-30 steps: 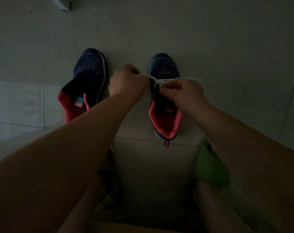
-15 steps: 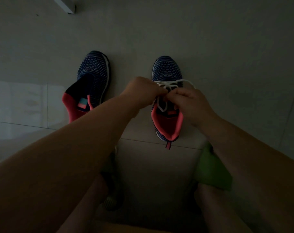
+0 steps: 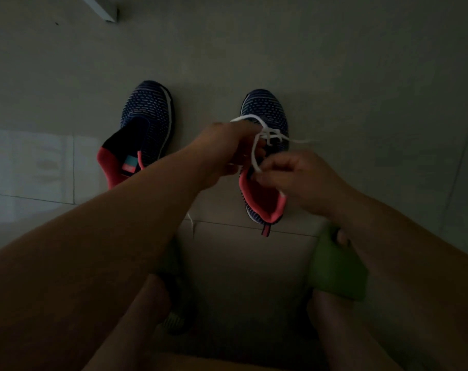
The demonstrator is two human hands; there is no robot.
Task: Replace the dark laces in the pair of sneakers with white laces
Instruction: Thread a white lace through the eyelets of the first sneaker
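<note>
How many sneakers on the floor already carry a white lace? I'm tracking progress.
1. The right sneaker, under both hands, has the white lace across its front. The left sneaker shows no lace, though the dim light could hide one.

Dim, murky, slightly blurred, wide-angle.

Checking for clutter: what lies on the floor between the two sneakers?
In the head view, only bare floor shows between left sneaker and right sneaker; nearer, the left hand hides it.
</note>
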